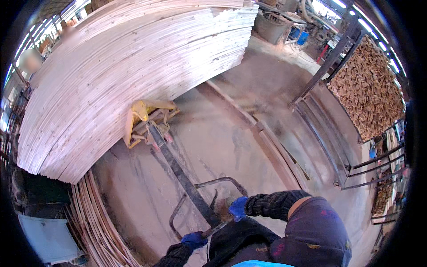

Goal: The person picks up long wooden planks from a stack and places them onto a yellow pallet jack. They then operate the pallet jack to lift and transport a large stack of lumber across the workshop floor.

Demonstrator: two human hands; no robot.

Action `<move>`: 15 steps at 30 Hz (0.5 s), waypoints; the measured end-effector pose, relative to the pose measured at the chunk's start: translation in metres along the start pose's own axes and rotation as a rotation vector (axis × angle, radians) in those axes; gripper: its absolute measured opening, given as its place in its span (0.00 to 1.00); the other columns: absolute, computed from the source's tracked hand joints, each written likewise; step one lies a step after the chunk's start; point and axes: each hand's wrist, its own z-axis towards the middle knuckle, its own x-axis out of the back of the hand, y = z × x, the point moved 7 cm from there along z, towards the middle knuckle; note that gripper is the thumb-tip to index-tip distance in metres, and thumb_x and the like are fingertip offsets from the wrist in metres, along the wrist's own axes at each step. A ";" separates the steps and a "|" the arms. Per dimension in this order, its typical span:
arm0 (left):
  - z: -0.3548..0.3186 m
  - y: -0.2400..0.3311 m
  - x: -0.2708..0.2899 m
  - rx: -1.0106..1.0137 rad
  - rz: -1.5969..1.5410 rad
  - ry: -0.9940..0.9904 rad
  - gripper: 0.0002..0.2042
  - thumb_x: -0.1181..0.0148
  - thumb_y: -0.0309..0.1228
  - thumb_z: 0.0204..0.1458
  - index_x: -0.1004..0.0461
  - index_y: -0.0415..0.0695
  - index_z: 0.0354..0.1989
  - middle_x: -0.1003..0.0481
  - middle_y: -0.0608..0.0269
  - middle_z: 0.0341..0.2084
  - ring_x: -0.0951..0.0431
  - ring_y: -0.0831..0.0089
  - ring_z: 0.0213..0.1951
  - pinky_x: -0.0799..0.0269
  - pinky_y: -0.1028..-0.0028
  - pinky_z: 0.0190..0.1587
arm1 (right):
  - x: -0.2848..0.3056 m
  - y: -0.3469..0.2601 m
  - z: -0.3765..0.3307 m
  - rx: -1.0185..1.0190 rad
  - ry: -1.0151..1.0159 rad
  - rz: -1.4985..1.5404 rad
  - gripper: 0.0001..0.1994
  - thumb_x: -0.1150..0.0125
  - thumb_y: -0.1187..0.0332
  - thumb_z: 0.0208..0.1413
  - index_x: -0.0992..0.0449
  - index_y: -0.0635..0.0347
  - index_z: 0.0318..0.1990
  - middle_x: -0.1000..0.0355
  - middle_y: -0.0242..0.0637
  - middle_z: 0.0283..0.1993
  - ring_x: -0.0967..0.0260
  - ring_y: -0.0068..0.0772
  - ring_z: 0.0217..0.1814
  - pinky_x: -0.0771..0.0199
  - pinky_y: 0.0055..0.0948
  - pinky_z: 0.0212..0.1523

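Observation:
A pallet jack (pixel 180 171) with a long dark tiller and a yellow front frame stands against a tall stack of pale wooden boards (pixel 133 66). Its handle, with a bent bar on each side, reaches back close to my body. My left hand (pixel 194 240), in a blue glove, is closed round the left end of the handle's crossbar. On the right side of that handle, my right hand (pixel 238 208), also gloved in blue, is wrapped round the grip. The jack's forks are hidden beneath the stack.
Long thin wood strips (pixel 100 218) lie at the lower left, beside a light-blue panel (pixel 49 238). A floor rail (pixel 271 142) runs diagonally right of the jack. A metal rack (pixel 327 133) and a large pile of wood pieces (pixel 369 86) stand farther right. Machinery is at the back.

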 end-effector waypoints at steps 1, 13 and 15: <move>-0.017 0.000 0.010 -0.004 -0.108 -0.041 0.28 0.46 0.56 0.48 0.27 0.47 0.50 0.23 0.47 0.43 0.23 0.51 0.47 0.29 0.56 0.49 | 0.014 -0.006 -0.007 0.031 -0.025 0.018 0.16 0.40 0.55 0.42 0.19 0.53 0.35 0.23 0.44 0.34 0.25 0.51 0.38 0.28 0.49 0.38; 0.080 -0.006 -0.070 -0.078 -0.017 -0.043 0.30 0.45 0.60 0.46 0.29 0.52 0.53 0.23 0.47 0.42 0.23 0.47 0.44 0.29 0.53 0.49 | -0.070 0.038 0.035 -0.174 -0.068 0.046 0.15 0.40 0.58 0.40 0.20 0.51 0.37 0.22 0.43 0.36 0.24 0.51 0.39 0.24 0.47 0.40; 0.108 -0.010 -0.087 -0.037 -0.006 -0.026 0.30 0.45 0.59 0.46 0.29 0.53 0.52 0.23 0.47 0.42 0.23 0.47 0.44 0.29 0.53 0.48 | -0.078 0.045 0.041 -0.188 -0.073 0.051 0.16 0.40 0.59 0.41 0.20 0.50 0.39 0.22 0.43 0.36 0.24 0.50 0.40 0.24 0.47 0.41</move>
